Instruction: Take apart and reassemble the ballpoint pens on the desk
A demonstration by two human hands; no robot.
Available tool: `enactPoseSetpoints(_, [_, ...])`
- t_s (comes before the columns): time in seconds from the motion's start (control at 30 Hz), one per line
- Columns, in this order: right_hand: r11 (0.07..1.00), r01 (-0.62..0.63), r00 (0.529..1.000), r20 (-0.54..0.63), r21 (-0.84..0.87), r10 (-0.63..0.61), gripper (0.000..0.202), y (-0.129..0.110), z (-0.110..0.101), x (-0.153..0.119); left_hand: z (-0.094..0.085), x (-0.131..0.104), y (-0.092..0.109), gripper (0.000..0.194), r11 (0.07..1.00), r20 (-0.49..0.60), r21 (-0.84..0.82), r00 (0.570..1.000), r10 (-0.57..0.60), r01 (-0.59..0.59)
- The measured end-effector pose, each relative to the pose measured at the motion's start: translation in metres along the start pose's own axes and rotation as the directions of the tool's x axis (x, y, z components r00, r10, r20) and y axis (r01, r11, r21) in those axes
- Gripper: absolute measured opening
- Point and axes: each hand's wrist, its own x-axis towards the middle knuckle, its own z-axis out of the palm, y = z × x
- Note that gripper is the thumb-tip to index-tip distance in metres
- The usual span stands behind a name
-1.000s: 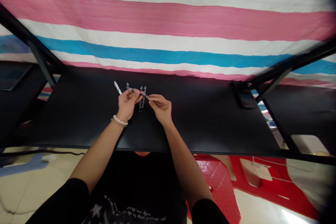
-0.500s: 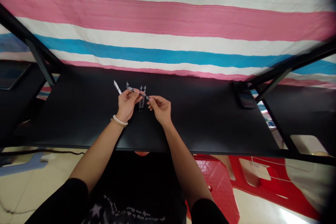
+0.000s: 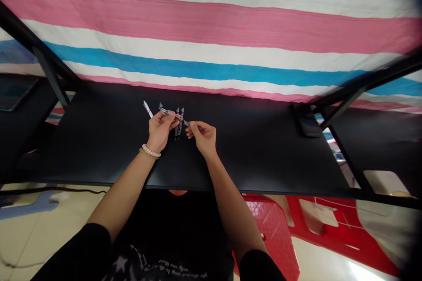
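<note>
A dark, partly clear pen (image 3: 180,118) is held between both hands above the black table (image 3: 263,149). My left hand (image 3: 161,128), with a white coil bracelet at its wrist, pinches the pen near its middle. The pen's right end is between the thumb and fingers of my right hand (image 3: 202,135). Two dark pens (image 3: 179,131) lie side by side on the table, partly behind the fingers. A white pen (image 3: 147,109) lies beyond my left hand, its lower end hidden. The tip of another pen (image 3: 160,105) shows just past the left fingers.
A dark phone-like object (image 3: 308,120) lies at the table's right end. Black metal bars (image 3: 52,74) rise at both ends. A striped cloth (image 3: 211,26) hangs behind. Red plastic stools (image 3: 272,232) stand below the table's front edge at right.
My right hand has moved slightly to the right along with the pen's end, and more of that end shows. My left hand has hardly moved.
</note>
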Motion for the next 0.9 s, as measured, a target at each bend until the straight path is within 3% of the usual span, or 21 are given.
enactPoseSetpoints(0.13, [0.995,0.104,0.995,-0.005,-0.009,-0.104,0.039,0.0,-0.0005,0.0002,-0.0006,0.0002,0.0002,0.03,1.0,-0.004,0.0,1.0,-0.002,0.002])
enactPoseSetpoints(0.27, [1.0,0.021,0.999,0.04,0.017,-0.022,0.04,0.0008,-0.0006,0.0001,0.0002,-0.0002,0.0008,0.03,1.0,-0.007,-0.009,1.0,0.0,0.0])
enactPoseSetpoints(0.4, [0.997,0.077,0.996,0.037,0.01,-0.078,0.04,-0.0001,-0.0003,-0.0007,0.0007,-0.0005,0.001,0.032,1.0,-0.012,-0.025,1.0,0.003,-0.003])
enactPoseSetpoints(0.57, [1.0,0.005,0.997,0.071,-0.014,-0.004,0.041,-0.0014,-0.0003,-0.0015,0.0002,-0.0003,0.0002,0.031,1.0,-0.008,-0.007,1.0,-0.004,0.004])
enactPoseSetpoints(0.8, [0.989,0.14,0.99,-0.028,-0.04,-0.141,0.025,-0.0003,-0.0005,-0.0027,0.0008,0.0003,-0.0002,0.033,1.0,-0.039,-0.021,0.999,0.002,-0.003])
enactPoseSetpoints(0.9, [0.994,0.11,0.994,0.004,0.009,-0.11,0.032,0.0004,0.0005,-0.0022,0.002,-0.0001,0.0005,0.036,0.999,-0.047,-0.038,0.999,-0.007,0.005])
